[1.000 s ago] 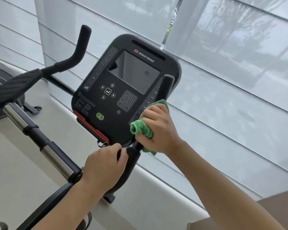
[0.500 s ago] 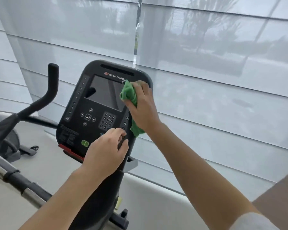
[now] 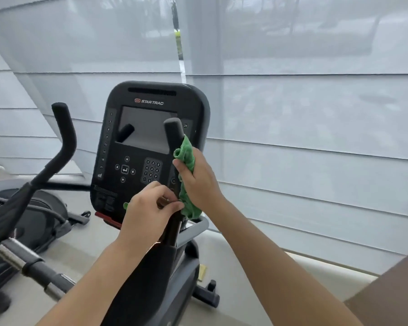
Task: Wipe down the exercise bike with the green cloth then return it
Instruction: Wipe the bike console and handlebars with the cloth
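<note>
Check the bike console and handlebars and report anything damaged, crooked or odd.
Nothing stands out. The console looks intact, and the right hand holds the green cloth against the right handlebar.

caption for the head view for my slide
Right hand wipes the handlebar with green cloth; left hand steadies it.

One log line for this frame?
step: wiping | right hand: green cloth on right handlebar | left hand: steadies bar
</note>
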### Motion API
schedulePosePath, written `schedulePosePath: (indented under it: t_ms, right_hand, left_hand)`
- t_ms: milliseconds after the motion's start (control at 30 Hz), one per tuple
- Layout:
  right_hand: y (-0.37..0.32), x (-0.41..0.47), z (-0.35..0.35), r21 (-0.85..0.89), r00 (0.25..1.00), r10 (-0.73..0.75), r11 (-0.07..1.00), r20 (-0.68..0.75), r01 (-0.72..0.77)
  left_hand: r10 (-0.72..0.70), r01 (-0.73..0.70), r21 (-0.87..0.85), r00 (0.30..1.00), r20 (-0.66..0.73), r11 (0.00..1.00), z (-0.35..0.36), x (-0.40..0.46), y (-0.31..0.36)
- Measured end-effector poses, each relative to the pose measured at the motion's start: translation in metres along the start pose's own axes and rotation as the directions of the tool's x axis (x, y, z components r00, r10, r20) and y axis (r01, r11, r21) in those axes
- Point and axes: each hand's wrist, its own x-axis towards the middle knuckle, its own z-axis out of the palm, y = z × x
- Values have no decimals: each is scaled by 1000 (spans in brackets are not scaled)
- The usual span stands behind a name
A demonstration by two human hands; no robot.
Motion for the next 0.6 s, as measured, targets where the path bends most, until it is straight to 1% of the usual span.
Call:
schedulePosePath:
  t_ms: [67, 133, 233, 267, 367, 400, 433, 533, 600]
  right_hand:
    - [9, -12, -2, 65, 998, 52, 996, 39, -55]
    - [16, -22, -7, 109, 991, 80, 990, 108, -92]
    - [22, -22, -21, 55, 980, 62, 996, 191, -74]
    - [20, -16, -28, 64, 982, 55, 996, 182, -68]
    - [4, 19, -47, 198, 998, 59, 978, 29, -64]
    - [-5, 33, -51, 231, 999, 52, 972, 11, -53]
    - [-15, 46, -51, 242, 999, 32, 969, 28, -37]
    - [-31, 65, -35, 213, 988, -23, 977, 152, -10]
    - [-28, 61, -25, 255, 988, -10, 966, 154, -30]
  left_hand:
    - [-11, 11, 12, 1000, 11, 1000, -1, 5, 4]
    - [-29, 29, 10, 999, 24, 1000, -2, 8, 5]
    - [-52, 50, 34, 998, 39, 998, -4, 8, 6]
    - [-56, 55, 41, 998, 36, 998, -3, 8, 7]
    - [-72, 71, 64, 997, 11, 995, 0, 6, 9]
    - [-84, 84, 61, 996, 6, 995, 0, 5, 9]
    - [-98, 97, 56, 995, 4, 994, 1, 5, 9]
    - [-99, 100, 103, 995, -12, 990, 3, 5, 9]
    - [-97, 100, 127, 995, -28, 987, 4, 5, 10]
